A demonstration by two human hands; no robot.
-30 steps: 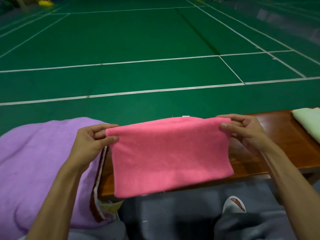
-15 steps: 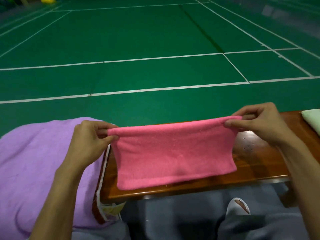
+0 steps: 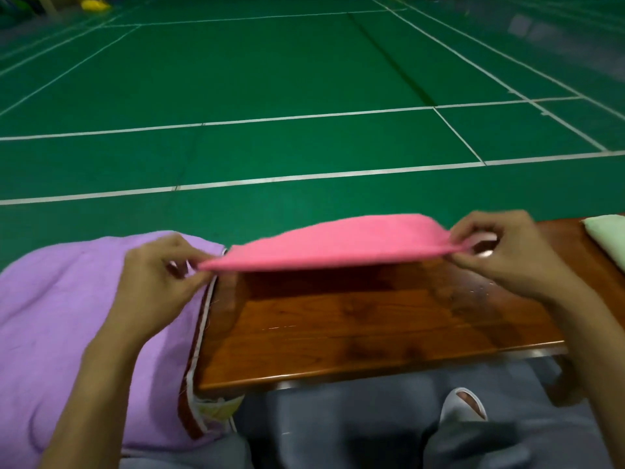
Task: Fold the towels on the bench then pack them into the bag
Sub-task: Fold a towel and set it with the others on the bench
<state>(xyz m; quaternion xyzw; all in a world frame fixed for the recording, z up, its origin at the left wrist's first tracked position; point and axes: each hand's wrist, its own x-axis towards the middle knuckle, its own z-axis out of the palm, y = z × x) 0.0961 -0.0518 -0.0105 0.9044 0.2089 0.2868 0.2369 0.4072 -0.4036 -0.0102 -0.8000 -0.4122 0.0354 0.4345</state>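
1. Readable text, labels, brands, numbers, signs: none anywhere in view.
2. Pink towel [image 3: 338, 242]: plain surface, no tag or print legible.
3. Purple towel [image 3: 61, 316]: plain, no lettering.
4. Pale green towel [image 3: 608, 238], at 3 o'clock on the desk [image 3: 372, 326]: no marking visible.
5. Desk top: bare wood grain, no plate or sticker.
6. Bag edge [image 3: 209, 409], at 7 o'clock below the desk corner: a pale printed patch shows, too blurred to read.
7. Green court floor [image 3: 270, 79]: white boundary lines only, no numerals or logos.
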